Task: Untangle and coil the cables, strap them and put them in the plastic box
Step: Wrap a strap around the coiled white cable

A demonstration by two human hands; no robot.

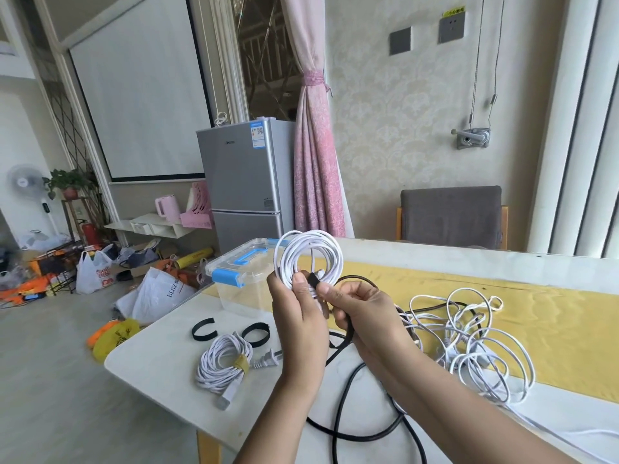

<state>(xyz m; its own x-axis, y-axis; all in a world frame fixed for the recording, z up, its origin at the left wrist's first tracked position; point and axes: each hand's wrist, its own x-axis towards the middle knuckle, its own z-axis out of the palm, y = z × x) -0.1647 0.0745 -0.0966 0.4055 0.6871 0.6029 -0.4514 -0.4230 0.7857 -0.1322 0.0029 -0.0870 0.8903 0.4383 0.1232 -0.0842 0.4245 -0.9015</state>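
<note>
Both hands raised above the white table (160,356). Left hand (298,316) closed around the bottom of a coiled white cable (310,256), thumb pressed on it. Right hand (365,313) pinches a black strap (315,279) against the coil, thumb and forefinger together. Coil upright, held just in front of the plastic box (241,279), which sits at the far left of the table with lid on, blue handle and latch. Near left: a second white cable bundle (222,363), already strapped with a yellowish tie, plug beside it. Two loose black straps (203,329) lie between that bundle and the box. Right: tangled white cables (469,343) on the yellow runner (552,316). A thick black cable (361,426) loops under the forearms, near edge.
</note>
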